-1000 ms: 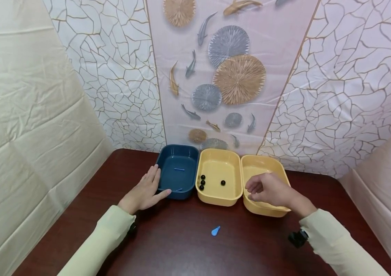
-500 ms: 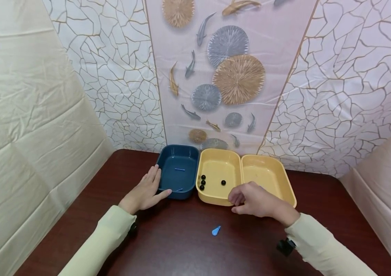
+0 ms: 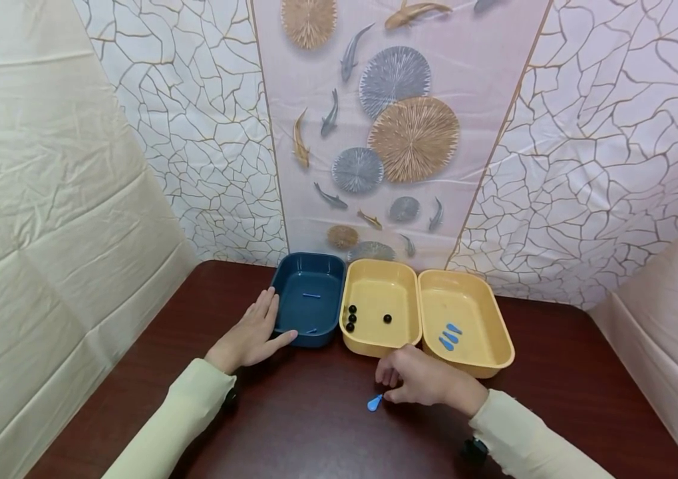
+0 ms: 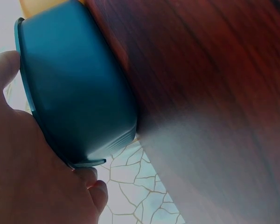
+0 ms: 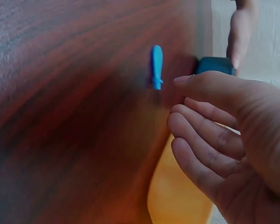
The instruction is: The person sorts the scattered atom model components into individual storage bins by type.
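Note:
My left hand (image 3: 253, 330) rests on the near left corner of the dark blue tray (image 3: 327, 340), fingers straight along its rim and thumb over the front edge. My right hand (image 3: 425, 378) hovers low over the table, fingers loosely bent and nothing between them. Just off its thumb tip lies a small light-blue teardrop-shaped piece (image 3: 374, 403) with a narrow neck. The right wrist view shows a gap between the thumb and this blue piece (image 5: 157, 66). In the left wrist view, the tray's outer wall (image 4: 79, 84) stands beside my palm.
Two yellow trays stand right of the blue one. The middle tray (image 3: 383, 289) holds several black balls (image 3: 387, 319); the right tray (image 3: 473, 296) holds three blue teardrop pieces (image 3: 450, 334). Thin blue sticks (image 3: 311, 295) lie in the blue tray. A patterned cloth (image 3: 368, 133) hangs behind.
My right hand has moved left and toward the front, from over the right yellow tray down to the loose blue piece, uncovering the three in that tray. My left hand has stayed put.

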{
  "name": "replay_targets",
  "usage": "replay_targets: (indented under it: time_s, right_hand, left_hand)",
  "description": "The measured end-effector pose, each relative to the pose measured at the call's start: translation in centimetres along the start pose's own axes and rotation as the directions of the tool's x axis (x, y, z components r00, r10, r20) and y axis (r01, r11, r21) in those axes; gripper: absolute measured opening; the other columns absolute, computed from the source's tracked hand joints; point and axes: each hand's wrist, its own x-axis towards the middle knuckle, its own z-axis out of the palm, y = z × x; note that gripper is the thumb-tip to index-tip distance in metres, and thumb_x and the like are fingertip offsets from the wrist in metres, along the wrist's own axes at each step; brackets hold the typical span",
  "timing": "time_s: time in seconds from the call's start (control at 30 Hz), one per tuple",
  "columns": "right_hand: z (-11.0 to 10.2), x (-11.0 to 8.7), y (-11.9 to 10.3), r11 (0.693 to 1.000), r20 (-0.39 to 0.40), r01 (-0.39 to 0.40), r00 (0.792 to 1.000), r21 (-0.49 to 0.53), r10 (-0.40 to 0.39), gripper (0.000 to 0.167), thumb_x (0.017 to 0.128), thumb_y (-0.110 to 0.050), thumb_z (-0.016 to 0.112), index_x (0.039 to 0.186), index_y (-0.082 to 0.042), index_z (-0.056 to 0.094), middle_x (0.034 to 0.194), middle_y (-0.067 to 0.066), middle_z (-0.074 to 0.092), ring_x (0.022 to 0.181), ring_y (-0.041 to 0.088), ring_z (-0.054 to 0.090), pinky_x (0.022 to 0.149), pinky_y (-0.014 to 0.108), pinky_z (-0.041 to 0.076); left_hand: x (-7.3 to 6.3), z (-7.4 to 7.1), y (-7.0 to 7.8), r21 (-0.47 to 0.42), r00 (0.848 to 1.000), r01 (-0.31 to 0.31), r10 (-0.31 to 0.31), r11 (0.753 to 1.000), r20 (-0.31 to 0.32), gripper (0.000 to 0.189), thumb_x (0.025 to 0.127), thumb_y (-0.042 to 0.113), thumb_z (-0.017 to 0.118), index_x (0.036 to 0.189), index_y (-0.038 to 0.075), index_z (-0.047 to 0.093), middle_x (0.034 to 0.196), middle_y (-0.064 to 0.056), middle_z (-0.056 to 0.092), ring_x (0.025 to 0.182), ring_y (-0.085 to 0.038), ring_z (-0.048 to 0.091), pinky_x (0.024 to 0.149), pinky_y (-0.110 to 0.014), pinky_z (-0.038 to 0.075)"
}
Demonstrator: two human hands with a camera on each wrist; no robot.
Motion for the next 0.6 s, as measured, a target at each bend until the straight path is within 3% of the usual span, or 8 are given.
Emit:
replay_targets:
  time_s: [0.4,0.6]
  right_hand:
    - [1.8,0.8,0.6,0.998,0.053,0.057,0.997,-0.034,-0.056,0.009,0.082,-0.001,0.080,0.085,-0.009,0.077,0.080,-0.005,0.074,0.071,-0.008,0.062,0.066,0.012,0.054]
    - [2.0,0.7,0.8,0.998,0.030,0.057,0.998,-0.013,-0.057,0.011,0.081,-0.001,0.080,0.083,-0.012,0.078,0.078,-0.011,0.070,0.070,-0.010,0.061,0.065,0.011,0.054]
  left_hand:
    - [0.0,-0.1,0.1,0.001,1.000,0.000,0.000,1.000,0.007,0.099,0.105,0.065,0.046,0.166,-0.007,0.013,0.178,-0.023,0.003,0.166,-0.043,0.004,0.133,-0.060,0.016]
    - [0.0,0.0,0.0,0.000,1.000,0.003,-0.003,1.000,0.006,0.100,0.105,0.065,0.046,0.166,-0.007,0.013,0.178,-0.023,0.003,0.166,-0.043,0.004,0.133,-0.060,0.016]
